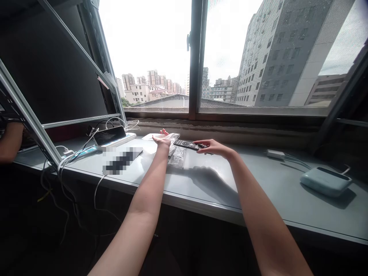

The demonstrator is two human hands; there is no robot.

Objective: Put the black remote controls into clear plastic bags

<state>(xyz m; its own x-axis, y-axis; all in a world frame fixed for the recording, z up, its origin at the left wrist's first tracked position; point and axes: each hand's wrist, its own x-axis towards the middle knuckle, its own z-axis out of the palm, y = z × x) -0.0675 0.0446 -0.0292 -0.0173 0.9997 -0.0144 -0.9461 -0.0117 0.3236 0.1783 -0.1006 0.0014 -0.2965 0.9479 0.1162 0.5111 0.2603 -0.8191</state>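
My right hand (211,147) grips the near end of a black remote control (185,143), fingers and thumb closed on its sides. The remote's button face is up, and its far end points left. Beside it my left hand (161,138) is turned palm up with its fingers apart. Clear plastic film (174,137) touches the left hand's right side, close to the remote's far end. Below the remote, a crumpled clear plastic bag (177,158) lies on the table; what is dark at its left edge I cannot make out.
A phone (110,135) leans on a white power strip (130,136) at left, near cables and a metal shelf frame (31,115). A blurred flat object (120,163) lies nearby. At right sit a pale blue device (324,181) and white plug (275,154). Another person's arm (11,142) shows far left.
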